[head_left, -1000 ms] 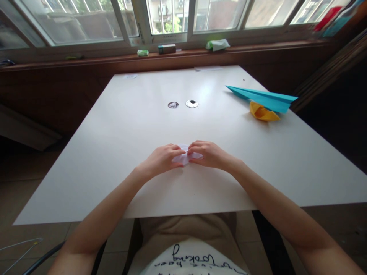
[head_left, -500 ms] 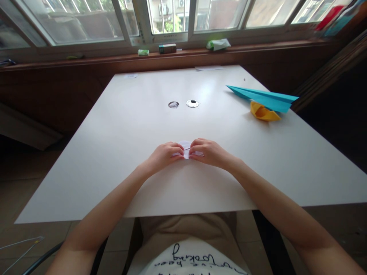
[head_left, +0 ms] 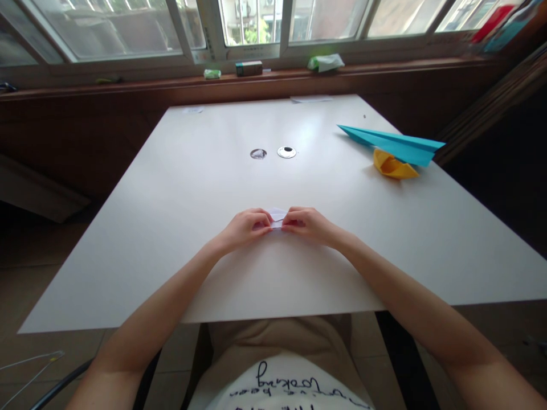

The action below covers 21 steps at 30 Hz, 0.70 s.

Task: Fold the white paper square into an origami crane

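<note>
Between my two hands is a small piece of folded white paper (head_left: 277,215), low over the white table or resting on it. My left hand (head_left: 248,226) pinches its left side with bent fingers. On the right side, my right hand (head_left: 305,223) grips it with thumb and fingers closed. A crease or folded edge crosses the paper's middle, and its lower edge shows between my fingertips. Both hands cover much of the paper, so its full shape is hidden.
On the white table (head_left: 192,176), a blue paper plane (head_left: 393,142) and a yellow paper boat (head_left: 394,166) lie at the right. Two round inserts, a left one (head_left: 258,154) and a right one (head_left: 286,152), sit beyond my hands. A small box (head_left: 249,69) stands on the windowsill.
The paper's lower part, which hung below my fingertips, now shows as a straight folded edge between them. My fingers have shifted slightly and keep their grip.
</note>
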### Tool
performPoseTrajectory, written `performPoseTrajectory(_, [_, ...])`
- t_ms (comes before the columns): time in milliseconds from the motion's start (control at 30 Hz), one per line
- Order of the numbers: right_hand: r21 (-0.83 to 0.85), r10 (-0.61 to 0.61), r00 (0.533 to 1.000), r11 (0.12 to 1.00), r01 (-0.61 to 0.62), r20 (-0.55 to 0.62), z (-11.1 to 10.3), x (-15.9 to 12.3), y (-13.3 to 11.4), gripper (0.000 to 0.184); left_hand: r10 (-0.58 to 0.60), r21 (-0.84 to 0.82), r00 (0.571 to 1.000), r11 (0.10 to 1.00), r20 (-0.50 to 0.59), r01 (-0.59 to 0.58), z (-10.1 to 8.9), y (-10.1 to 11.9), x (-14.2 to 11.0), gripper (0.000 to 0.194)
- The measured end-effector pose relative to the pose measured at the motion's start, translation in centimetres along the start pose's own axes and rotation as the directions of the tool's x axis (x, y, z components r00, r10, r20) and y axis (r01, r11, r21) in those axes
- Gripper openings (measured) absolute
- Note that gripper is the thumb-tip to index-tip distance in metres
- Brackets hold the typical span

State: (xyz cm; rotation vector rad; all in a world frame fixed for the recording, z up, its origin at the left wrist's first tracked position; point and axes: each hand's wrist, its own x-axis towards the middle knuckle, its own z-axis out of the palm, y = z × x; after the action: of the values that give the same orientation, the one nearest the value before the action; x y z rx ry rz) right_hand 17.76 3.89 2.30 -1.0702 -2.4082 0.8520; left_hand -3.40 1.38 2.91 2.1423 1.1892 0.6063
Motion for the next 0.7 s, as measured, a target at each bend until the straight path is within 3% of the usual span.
performPoseTrajectory(200, [0.078,0.031,0.999,0.996,-0.033,0.027,-0.1,0.1,-0.2,0.012,0.011,0.017,1.0,1.0,-0.01,-0.011,0.3,-0.2,0.1,0.012])
performPoseTrajectory(333, [0.037,0.113,0.993,0.993,-0.111,-0.033,0.3,0.4,-0.3,0.019,-0.057,-0.017,0.997,0.998,-0.056,0.056,0.8,-0.3,0.4,0.019])
performPoseTrajectory(500, [0.007,0.118,0.988,0.993,-0.117,-0.097,0.7,0.6,-0.5,0.022,-0.059,-0.004,0.992,0.998,-0.115,0.059,1.4,-0.4,0.6,0.02])
performPoseTrajectory(700, [0.162,0.137,0.99,0.978,-0.133,-0.015,0.3,0.4,-0.1,0.015,-0.061,-0.11,0.997,0.992,-0.055,0.054,1.0,-0.7,0.4,0.016])
